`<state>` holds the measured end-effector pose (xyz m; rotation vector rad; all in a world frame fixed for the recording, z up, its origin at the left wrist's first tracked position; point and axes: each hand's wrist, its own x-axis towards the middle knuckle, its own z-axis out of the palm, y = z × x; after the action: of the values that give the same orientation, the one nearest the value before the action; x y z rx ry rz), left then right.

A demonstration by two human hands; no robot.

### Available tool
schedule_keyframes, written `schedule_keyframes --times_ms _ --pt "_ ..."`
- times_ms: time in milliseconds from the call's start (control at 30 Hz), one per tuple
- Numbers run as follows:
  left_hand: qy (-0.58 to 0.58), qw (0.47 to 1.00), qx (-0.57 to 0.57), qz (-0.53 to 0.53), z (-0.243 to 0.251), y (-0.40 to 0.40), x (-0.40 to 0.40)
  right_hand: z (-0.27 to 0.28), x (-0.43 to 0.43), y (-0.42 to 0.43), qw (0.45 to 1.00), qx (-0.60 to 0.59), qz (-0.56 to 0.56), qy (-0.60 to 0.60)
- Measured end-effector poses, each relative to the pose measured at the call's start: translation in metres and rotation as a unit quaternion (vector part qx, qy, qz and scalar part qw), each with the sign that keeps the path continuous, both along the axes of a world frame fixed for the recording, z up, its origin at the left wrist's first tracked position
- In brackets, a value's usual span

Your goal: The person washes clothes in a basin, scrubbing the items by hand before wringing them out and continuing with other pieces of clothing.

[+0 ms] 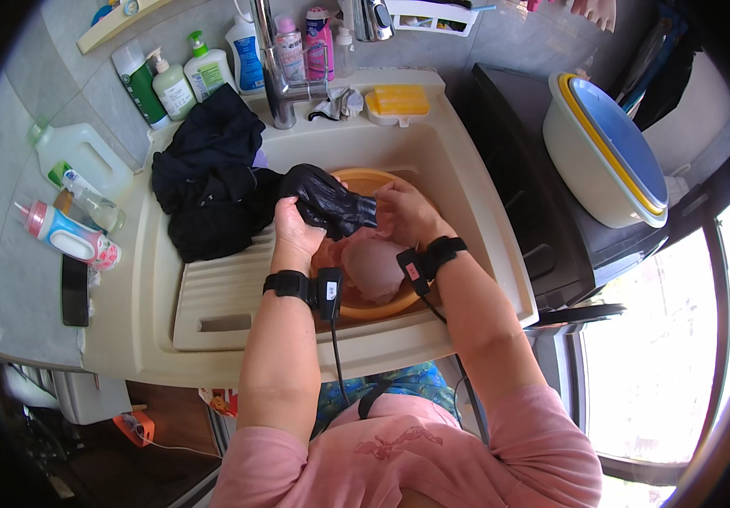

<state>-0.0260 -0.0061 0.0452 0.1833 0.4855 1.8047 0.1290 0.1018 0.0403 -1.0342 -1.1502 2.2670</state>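
My left hand [298,227] grips a wet black garment [327,200] from its left side; its cuff-like ribbed end points right. At that end is my right hand [406,209], its fingers bent at the cuff; whether they pinch it is hard to tell. Both hands are over an orange plastic basin [377,312] standing in the laundry sink. Pink wet cloth [374,267] bulges up out of the water in the basin. A heap of black clothes [212,184] lies on the left, partly over the ribbed washboard [219,286].
Bottles, including a green-capped pump bottle [209,70], line the sink's back, behind the faucet [282,101]. Yellow soap [401,100] sits in a dish, beside a crumpled grey cloth [342,103]. A phone [75,291] lies left. Nested basins [593,159] stand on a black appliance [517,140] at right.
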Motion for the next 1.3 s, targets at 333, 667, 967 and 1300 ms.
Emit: schedule_keyframes --times_ms 333,667,967,1300 --pt "-0.009 0.997 0.024 -0.066 -0.01 0.003 0.008 -0.004 -0.023 -0.028 0.944 -0.234 0.158 0.168" --pt "0.317 0.863 -0.364 0.151 -0.005 0.016 0.022 0.006 -0.017 -0.043 0.957 -0.08 0.246 0.131" --pt "0.107 0.96 -0.231 0.116 -0.026 0.009 0.0 0.006 -0.021 -0.032 0.967 -0.065 0.237 0.063" --pt "0.149 0.989 -0.016 -0.001 -0.009 -0.004 0.0 0.02 -0.009 -0.029 0.946 -0.077 0.288 0.127"
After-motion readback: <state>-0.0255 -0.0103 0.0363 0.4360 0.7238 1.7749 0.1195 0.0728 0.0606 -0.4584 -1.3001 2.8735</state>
